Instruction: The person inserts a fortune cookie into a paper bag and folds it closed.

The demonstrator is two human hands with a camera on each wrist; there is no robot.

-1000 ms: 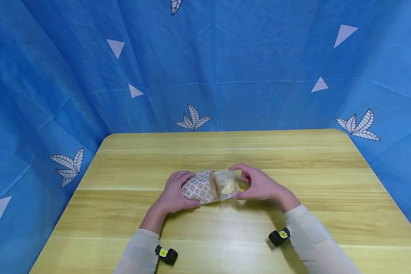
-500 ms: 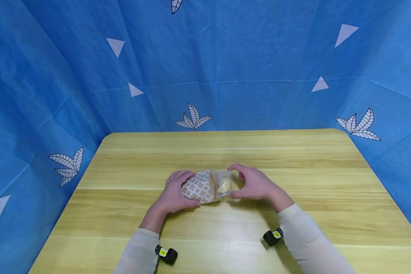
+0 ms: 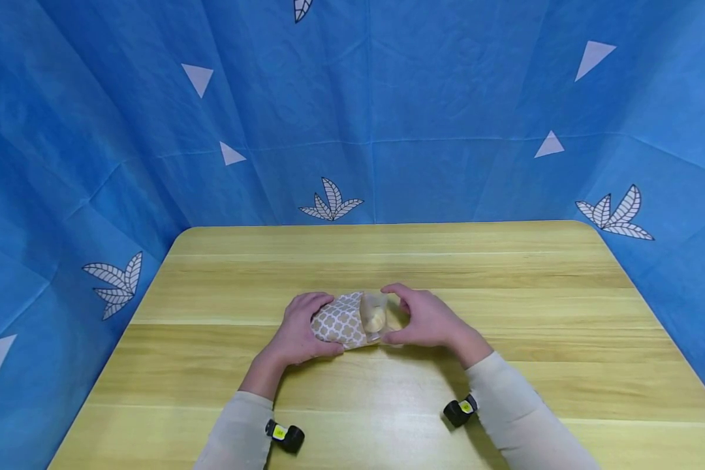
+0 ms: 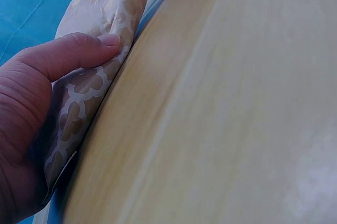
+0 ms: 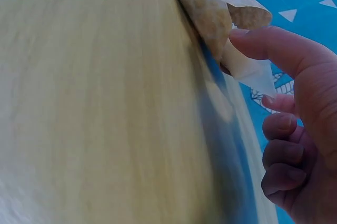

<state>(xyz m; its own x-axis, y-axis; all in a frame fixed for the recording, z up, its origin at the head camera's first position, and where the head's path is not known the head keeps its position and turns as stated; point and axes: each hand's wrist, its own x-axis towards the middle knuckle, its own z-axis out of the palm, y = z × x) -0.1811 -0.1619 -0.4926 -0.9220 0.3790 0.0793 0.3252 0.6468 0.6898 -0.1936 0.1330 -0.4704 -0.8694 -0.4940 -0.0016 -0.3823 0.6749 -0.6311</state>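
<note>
A paper bag [image 3: 339, 320] with a brown and white lattice print lies on the table, its mouth facing right. My left hand [image 3: 299, 333] grips the bag's left part, thumb along the near side and fingers at the far side. From the mouth sticks a clear plastic packet [image 3: 375, 318] with something pale yellow inside; its left part is hidden in the bag. My right hand [image 3: 425, 321] holds the packet's right end between thumb and index finger. In the right wrist view the thumb tip [image 5: 242, 37] sits at the bag's opening and the other fingers are curled.
The wooden table [image 3: 352, 405] reaches back to a blue curtain [image 3: 423, 117] with printed leaves and triangles. A small black camera is strapped at each wrist, the left camera [image 3: 290, 438] and the right camera [image 3: 459, 411], both close above the table.
My right hand has moved left with the clear packet, and more of the packet is now inside the paper bag. The left hand and the bag have stayed in place.
</note>
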